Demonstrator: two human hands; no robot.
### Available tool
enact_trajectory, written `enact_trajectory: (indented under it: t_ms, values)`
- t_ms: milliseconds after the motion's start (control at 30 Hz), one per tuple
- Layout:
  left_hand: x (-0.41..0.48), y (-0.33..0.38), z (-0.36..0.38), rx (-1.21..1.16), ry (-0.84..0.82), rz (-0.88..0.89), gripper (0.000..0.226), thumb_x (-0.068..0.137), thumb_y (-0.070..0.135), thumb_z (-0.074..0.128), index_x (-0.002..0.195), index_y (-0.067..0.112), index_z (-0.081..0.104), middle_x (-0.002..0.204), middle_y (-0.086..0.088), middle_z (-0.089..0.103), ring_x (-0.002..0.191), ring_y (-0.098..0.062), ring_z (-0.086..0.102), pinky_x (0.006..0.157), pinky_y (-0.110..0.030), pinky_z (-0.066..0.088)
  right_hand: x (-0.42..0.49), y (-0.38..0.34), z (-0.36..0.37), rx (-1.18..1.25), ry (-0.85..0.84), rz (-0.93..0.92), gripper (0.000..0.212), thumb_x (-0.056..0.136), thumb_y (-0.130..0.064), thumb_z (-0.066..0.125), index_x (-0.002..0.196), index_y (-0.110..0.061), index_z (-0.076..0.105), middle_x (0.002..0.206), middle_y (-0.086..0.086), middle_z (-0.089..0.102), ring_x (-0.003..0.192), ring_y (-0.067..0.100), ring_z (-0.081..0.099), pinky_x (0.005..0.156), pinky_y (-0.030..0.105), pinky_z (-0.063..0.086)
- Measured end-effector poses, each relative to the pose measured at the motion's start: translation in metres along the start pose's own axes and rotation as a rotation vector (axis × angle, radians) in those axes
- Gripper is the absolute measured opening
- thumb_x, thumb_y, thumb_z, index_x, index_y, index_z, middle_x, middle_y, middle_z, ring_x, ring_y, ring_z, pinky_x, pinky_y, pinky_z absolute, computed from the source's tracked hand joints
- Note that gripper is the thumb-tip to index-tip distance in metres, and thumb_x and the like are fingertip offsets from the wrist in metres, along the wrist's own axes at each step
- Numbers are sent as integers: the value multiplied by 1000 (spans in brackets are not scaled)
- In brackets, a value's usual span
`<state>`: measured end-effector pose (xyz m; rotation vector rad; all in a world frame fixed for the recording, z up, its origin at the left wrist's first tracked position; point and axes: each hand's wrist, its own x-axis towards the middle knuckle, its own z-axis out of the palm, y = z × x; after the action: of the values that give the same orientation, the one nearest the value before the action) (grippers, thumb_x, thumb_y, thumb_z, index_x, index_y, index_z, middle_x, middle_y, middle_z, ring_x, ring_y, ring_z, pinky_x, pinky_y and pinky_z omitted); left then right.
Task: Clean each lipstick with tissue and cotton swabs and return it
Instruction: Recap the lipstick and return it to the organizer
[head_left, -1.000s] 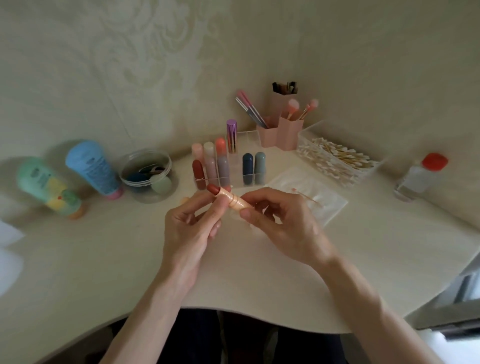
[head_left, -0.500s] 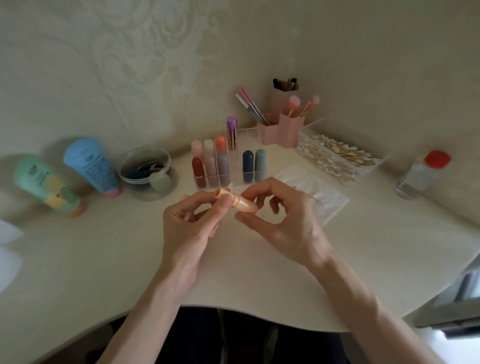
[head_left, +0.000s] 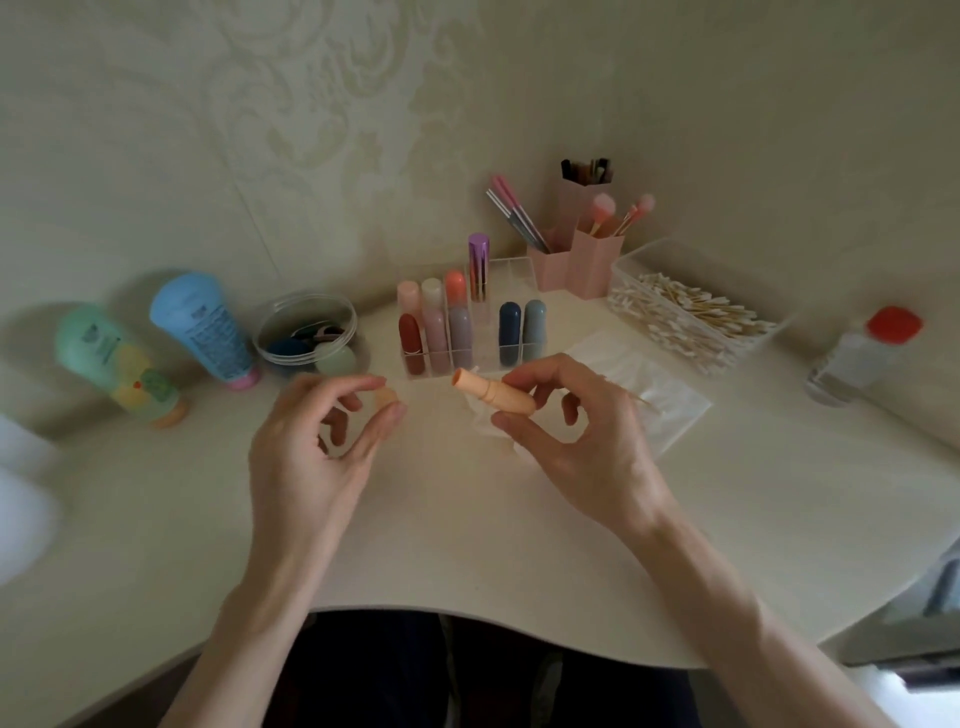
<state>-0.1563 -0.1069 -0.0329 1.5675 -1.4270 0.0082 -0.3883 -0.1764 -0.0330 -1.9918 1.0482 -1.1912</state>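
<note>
My right hand (head_left: 576, 447) pinches a peach lipstick tube (head_left: 491, 395) between thumb and fingers, its open end pointing left with no colour showing. My left hand (head_left: 317, 441) is a little to the left, index finger and thumb curled round the peach lipstick cap (head_left: 387, 399) just above the table. A clear organizer (head_left: 511, 270) behind holds several capped lipsticks, among them a red lipstick (head_left: 411, 338) and a navy lipstick (head_left: 509, 332). A white tissue (head_left: 660, 405) lies under and right of my right hand, with a used cotton swab (head_left: 644, 401) on it.
A clear box of cotton swabs (head_left: 685, 317) stands at the back right beside pink brush holders (head_left: 592, 260). A red-capped bottle (head_left: 857, 353) is far right. A round clear tub (head_left: 306, 332) and two tubes, blue (head_left: 208, 327) and green (head_left: 114, 358), lie left.
The red lipstick tip has gone back into the tube. My left hand let go of the tube and moved left to the cap; my right hand now holds the tube alone.
</note>
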Motion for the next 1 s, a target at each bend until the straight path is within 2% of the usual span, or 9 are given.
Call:
enact_trajectory:
  t_ms: [133,267,333,367,467,633,700,867,1000]
  values:
    - [7,-20,4,186,-88,-68,38,83,41,82,116,24,76,96,9,54,72,-11,50,67,-29,41,0,0,2,-63,7,-23,30,83,-18,88,105,-30,71,92,-21,68,90,6,61,78,8,37]
    - [13,-19,11,164,-166,-161,24,86,45,78,106,31,77,92,12,66,70,-4,58,65,-29,45,-1,0,2,-96,3,-43,30,83,-15,88,106,-26,72,93,-18,68,88,2,59,79,7,37]
    - [14,-13,12,-2,-157,-249,16,87,37,80,100,30,78,88,13,73,70,-7,63,66,-24,49,-1,1,2,-117,9,-51,30,83,-15,88,107,-25,72,93,-20,67,88,2,59,80,7,37]
    - [14,-8,12,-184,-167,-323,13,88,34,79,99,27,78,89,12,76,68,-7,63,67,-20,49,-1,1,2,-127,18,-53,30,83,-15,87,107,-25,72,93,-21,65,88,2,59,80,7,37]
    - [12,11,11,-667,-217,-487,19,87,30,75,102,19,79,97,-1,78,64,-15,59,69,-24,53,-1,2,2,-147,38,-64,29,83,-15,87,107,-24,73,90,-24,61,87,-1,58,79,6,37]
    - [6,24,16,-770,-178,-570,20,80,30,78,99,23,80,99,-1,78,60,-16,58,68,-31,48,-1,4,1,-161,31,-79,29,84,-17,87,107,-26,73,91,-23,62,89,3,59,79,8,38]
    - [5,26,18,-775,-191,-576,20,80,30,79,99,26,81,99,-2,79,61,-16,59,68,-33,44,-1,4,1,-160,31,-88,28,84,-17,87,107,-25,73,91,-23,62,89,4,60,80,9,38]
    - [3,34,26,-707,-250,-474,23,85,22,79,108,17,79,92,-1,77,64,-18,61,64,-17,49,-1,4,2,-182,35,-143,27,85,-19,88,108,-24,74,95,-20,66,90,6,60,83,10,39]
    - [9,36,29,-669,-284,-416,23,84,23,81,107,21,80,89,-3,78,64,-23,64,71,-32,55,-2,5,0,-175,82,-135,28,82,-17,89,107,-21,78,91,-23,64,86,-6,57,81,6,37]
